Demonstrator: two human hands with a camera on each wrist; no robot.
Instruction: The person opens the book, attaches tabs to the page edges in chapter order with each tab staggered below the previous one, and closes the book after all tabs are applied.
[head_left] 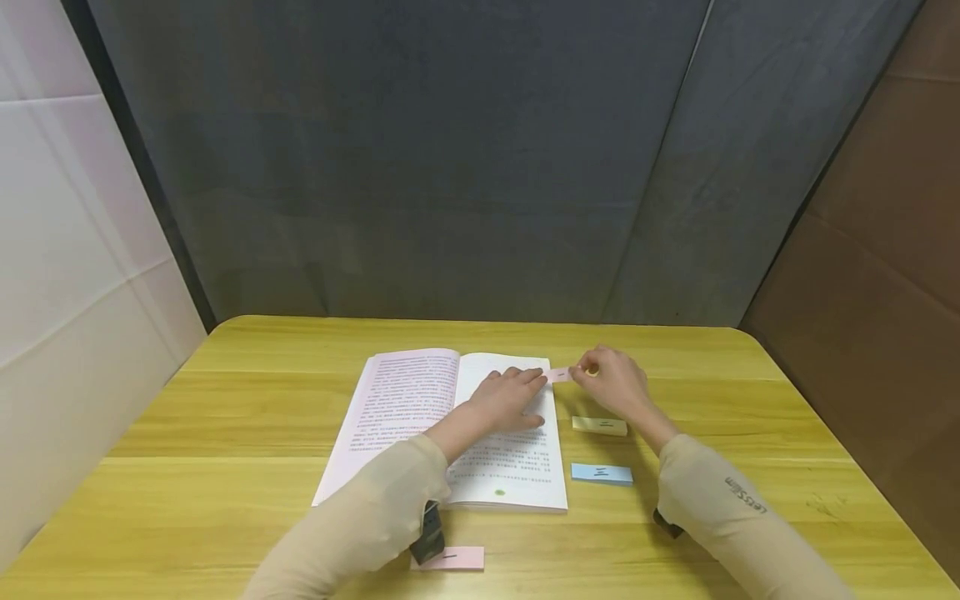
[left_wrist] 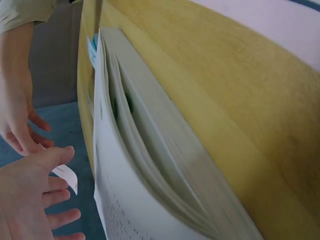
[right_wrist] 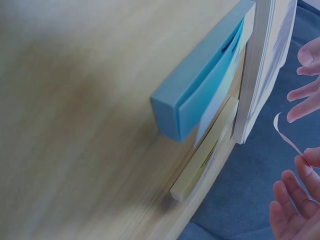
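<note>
An open book [head_left: 408, 400] lies on the table, its pages covered in small print. My left hand [head_left: 506, 400] is over the upper part of the right-hand page, fingers extended. Just beyond that page's right edge, my right hand [head_left: 611, 379] pinches a pink sticky note [head_left: 557, 375] by one end. The note carries a single dark stroke, and its free end reaches toward the left fingertips. In the right wrist view the note [right_wrist: 286, 138] curls up from the thumb and forefinger. The left wrist view has the left hand [left_wrist: 30, 195] with its fingers apart beside the note.
Right of the book lie a yellow sticky pad [head_left: 588, 426] with two strokes and a blue sticky pad [head_left: 585, 472] with three. A pink sticky pad [head_left: 467, 558] is near the front, partly behind a black wrist device [head_left: 429, 537]. A dark curtain [head_left: 450, 167] hangs behind the table.
</note>
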